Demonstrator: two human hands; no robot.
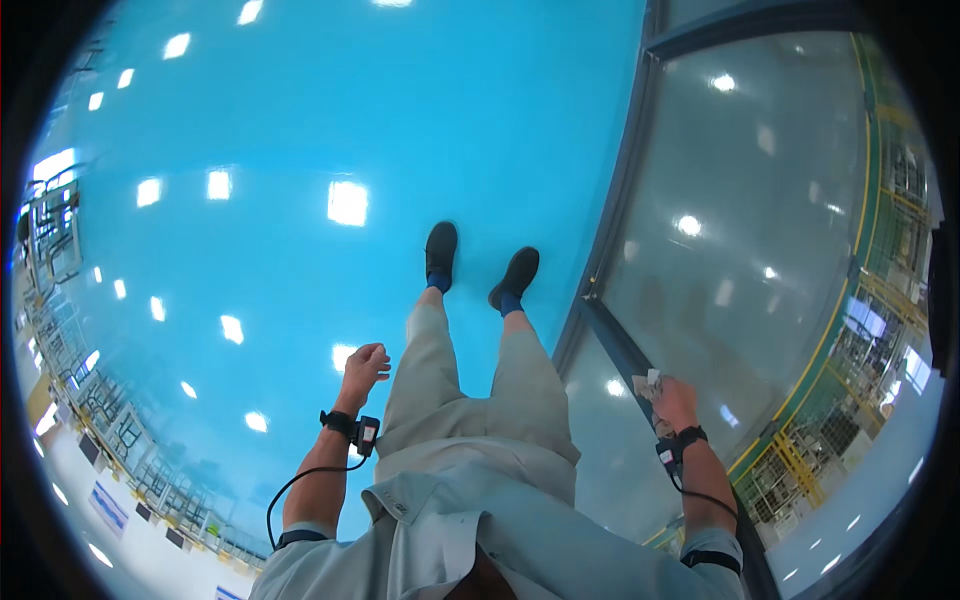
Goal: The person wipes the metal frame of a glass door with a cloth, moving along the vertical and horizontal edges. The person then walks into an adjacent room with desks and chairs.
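floor (400, 120) | glossy blue, white light reflections | dark shoes (440, 252) on it

Bright reflections (348, 203) dot the glossy blue floor (480, 110), with racks (127, 430) at left and yellow railings (796, 466) at right.

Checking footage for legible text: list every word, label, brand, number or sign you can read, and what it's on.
No text can be read.
Left wrist device: pale marking, too small.
Right wrist device: pale marking, too small.
Blue-and-white panel, lower left: too blurred.
Pale item in right hand: none discernible.
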